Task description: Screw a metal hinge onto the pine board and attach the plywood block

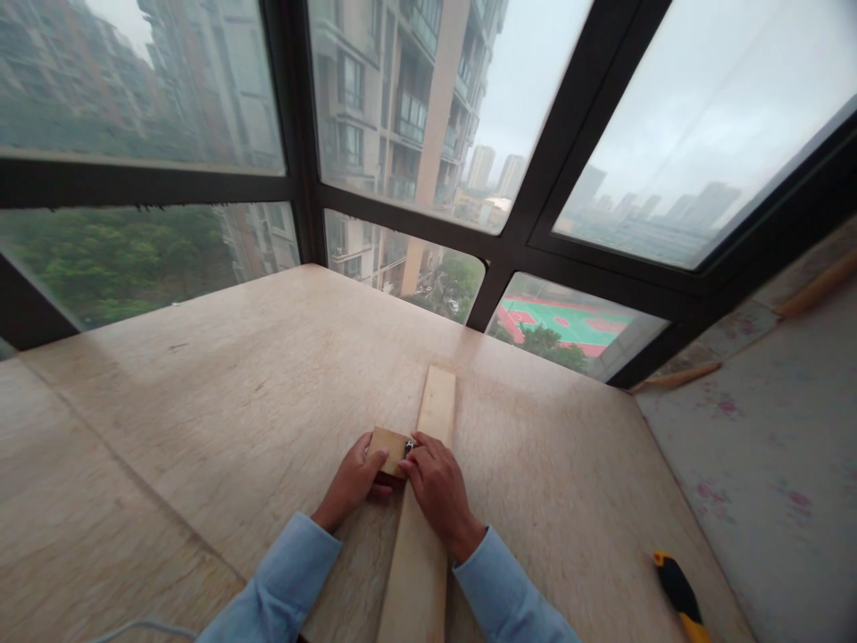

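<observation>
My left hand [358, 478] grips a small square wooden block [388, 449] by its left side, thumb on top and fingers beneath. At the block's right edge shows a small shiny metal piece [409, 447], too small to name exactly. The fingers of my right hand [438, 482] are closed around this metal piece and partly cover it. Below both hands a long pale wooden board [419, 572] lies lengthwise on the stone-patterned surface [268, 384]. My right hand is over the board, and the block is at its left edge.
A tool with a black and yellow handle [678, 589] lies at the lower right. A pale cable [144, 628] runs along the lower left. Dark-framed windows [509, 259] border the far side, and a flowered wall [769, 464] stands on the right.
</observation>
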Demonstrator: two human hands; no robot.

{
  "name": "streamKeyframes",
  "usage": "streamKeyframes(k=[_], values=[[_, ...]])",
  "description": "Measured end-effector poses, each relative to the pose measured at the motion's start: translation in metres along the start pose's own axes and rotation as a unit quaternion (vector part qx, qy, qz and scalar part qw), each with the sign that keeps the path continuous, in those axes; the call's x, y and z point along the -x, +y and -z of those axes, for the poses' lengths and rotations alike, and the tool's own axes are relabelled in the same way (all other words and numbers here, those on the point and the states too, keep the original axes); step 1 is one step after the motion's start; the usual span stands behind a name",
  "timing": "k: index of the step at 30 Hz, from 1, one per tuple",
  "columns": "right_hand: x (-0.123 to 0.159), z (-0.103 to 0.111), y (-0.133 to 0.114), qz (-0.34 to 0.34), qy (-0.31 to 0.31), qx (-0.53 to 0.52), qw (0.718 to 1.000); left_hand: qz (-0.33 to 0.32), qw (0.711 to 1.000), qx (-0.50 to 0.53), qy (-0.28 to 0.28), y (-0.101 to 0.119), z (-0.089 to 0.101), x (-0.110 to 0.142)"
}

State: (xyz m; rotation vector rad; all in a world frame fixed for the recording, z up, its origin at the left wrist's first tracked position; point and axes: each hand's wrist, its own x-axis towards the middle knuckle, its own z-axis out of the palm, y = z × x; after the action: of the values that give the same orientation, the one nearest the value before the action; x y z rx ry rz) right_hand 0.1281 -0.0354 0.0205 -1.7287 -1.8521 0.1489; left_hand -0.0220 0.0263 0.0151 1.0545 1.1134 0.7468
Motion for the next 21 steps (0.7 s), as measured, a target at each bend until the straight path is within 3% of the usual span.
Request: streamKeyframes(k=[10,14,21], values=[[-0.001,-0.007,0.005,0.037,0.022,0.004,0.999,0.013,1.0,0.012,-0.004,0.004,-0.001,0.001],[-0.001,-0.003,0.005,0.028,0.007,-0.015,0.999,0.021,1.0,0.009,-0.002,0.007,-0.002,0.003],[-0.003,0.005,0.011,0.073,-0.028,-0.05,0.996,0.029,0.999,0.013,-0.027,0.002,0.001,-0.002]])
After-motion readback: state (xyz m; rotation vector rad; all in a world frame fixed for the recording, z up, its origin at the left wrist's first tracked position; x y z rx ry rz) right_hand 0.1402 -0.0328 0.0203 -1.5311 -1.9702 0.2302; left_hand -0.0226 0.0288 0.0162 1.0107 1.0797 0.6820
